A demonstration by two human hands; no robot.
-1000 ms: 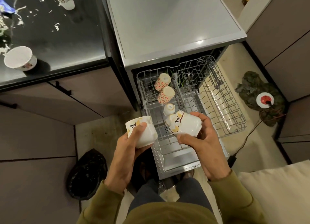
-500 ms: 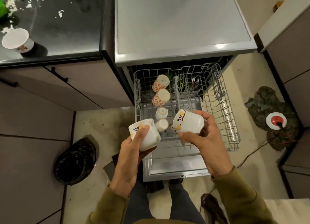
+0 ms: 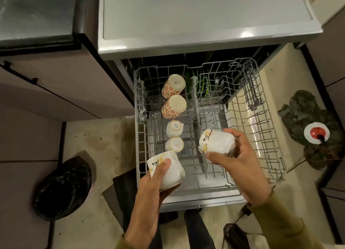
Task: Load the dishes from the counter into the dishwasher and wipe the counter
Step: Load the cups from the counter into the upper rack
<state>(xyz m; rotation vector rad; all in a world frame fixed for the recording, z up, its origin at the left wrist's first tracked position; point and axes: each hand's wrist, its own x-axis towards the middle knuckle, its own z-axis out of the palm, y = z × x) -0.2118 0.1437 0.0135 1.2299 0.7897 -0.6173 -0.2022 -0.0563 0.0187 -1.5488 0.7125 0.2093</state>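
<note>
Left hand: your left hand (image 3: 149, 189) holds a white round cup with yellow and black drawings (image 3: 166, 171). Your thumb lies over its side and your fingers (image 3: 163, 167) are curled around it.
Left cup place: this cup is over the front left corner of the grey wire dishwasher rack (image 3: 265, 155).
Right hand: your right hand (image 3: 240, 166) holds a second white cup with yellow and black drawings (image 3: 214, 141). Your fingers are clamped on it, thumb below and the others on top.
Right cup place: this cup is tipped on its side, above the middle of the rack, not touching the wires as far as you can tell.
In the rack: two tall cups with red flower prints (image 3: 173, 95) lie tilted in the left row, bottoms toward you. Two small white cups with gold rims (image 3: 174, 136) sit just in front of them, one behind the other.
Dishwasher: the silver dishwasher with a flat grey top (image 3: 196, 17) is open and the rack is pulled out over the door.
Desk: the dark shiny desk (image 3: 35, 11) is at the top left, beside the dishwasher.
Floor: a black plastic bag (image 3: 63, 187) lies on the pale floor at the left. A dark crumpled cloth (image 3: 302, 114) lies at the right, with a white and red round plug socket (image 3: 316, 133) on it.
</note>
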